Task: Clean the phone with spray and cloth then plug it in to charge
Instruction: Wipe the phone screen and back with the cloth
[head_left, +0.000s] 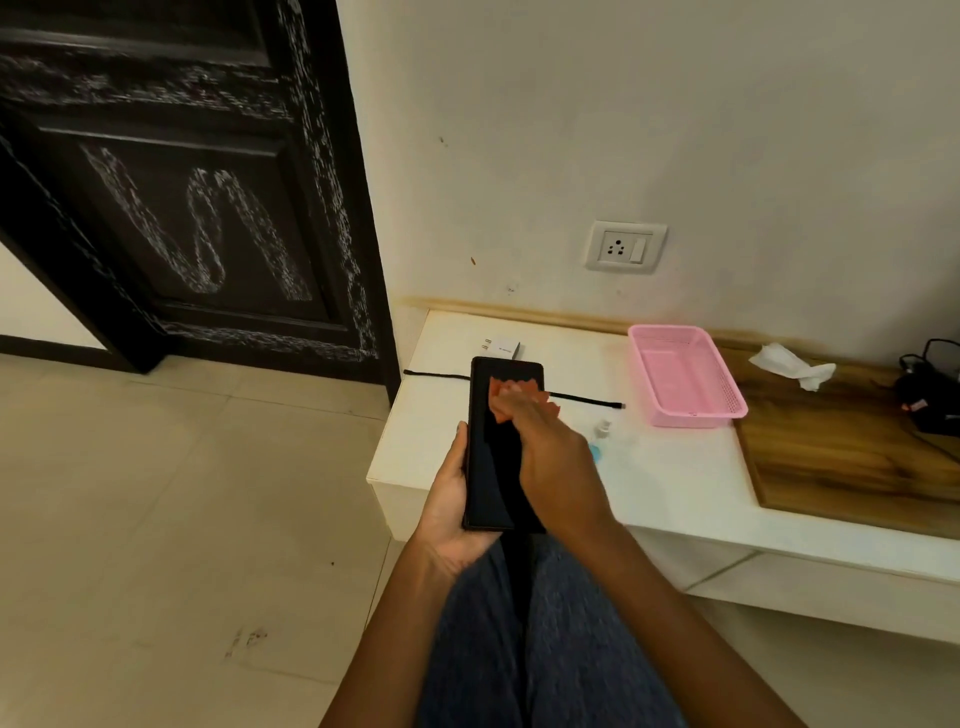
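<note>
My left hand grips a black phone by its lower left edge, screen up, above my lap. My right hand presses a small orange cloth onto the upper part of the screen. Most of the cloth is hidden under my fingers. A small spray bottle with blue liquid stands on the white counter, partly hidden behind my right hand. A white charger plug and a black cable lie on the counter behind the phone. A wall socket sits above.
A pink plastic basket rests on the counter to the right. Beyond it are a wooden board, a crumpled white tissue and black cables at the far right. A dark door stands at the left.
</note>
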